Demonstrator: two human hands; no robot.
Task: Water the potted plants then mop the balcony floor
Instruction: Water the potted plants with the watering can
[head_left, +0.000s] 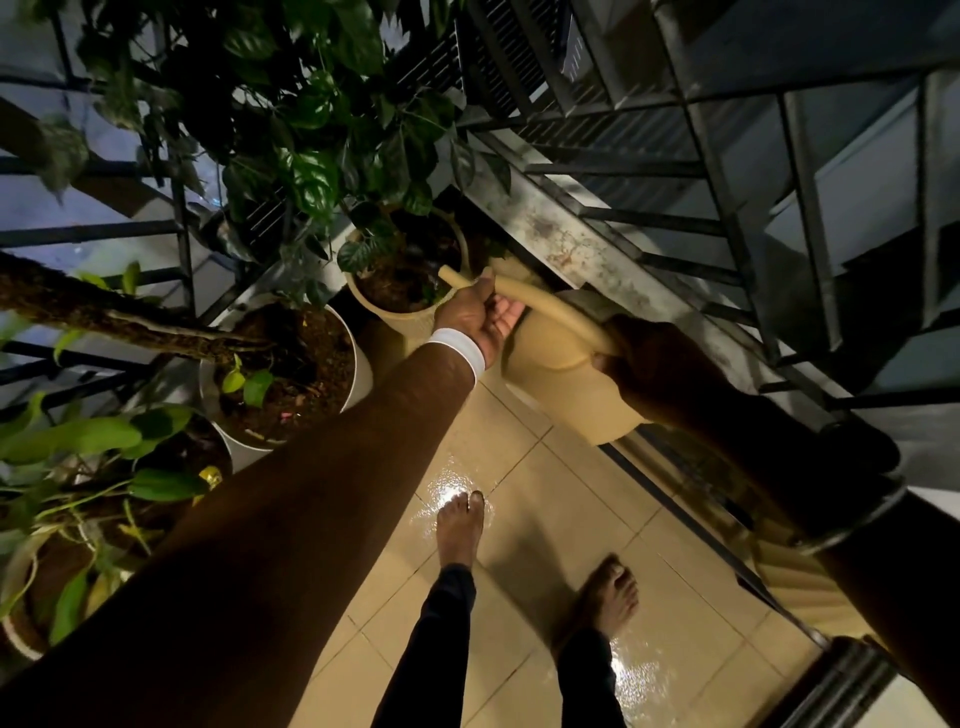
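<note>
Just right of centre, the can hangs tilted above the floor. Its spout reaches toward 11 o'clock, the tip over the soil of a beige pot. The left hand cups the spout, thumb over it and fingers beneath. The right hand, at 3 o'clock, is wrapped round the can's top. A white pot stands at 9 o'clock. The tiles at 6 o'clock shine wet around bare feet.

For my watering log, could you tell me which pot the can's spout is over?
The beige pot at the row's far end; the spout reaches over its rim, while the white pot sits nearer.
</note>
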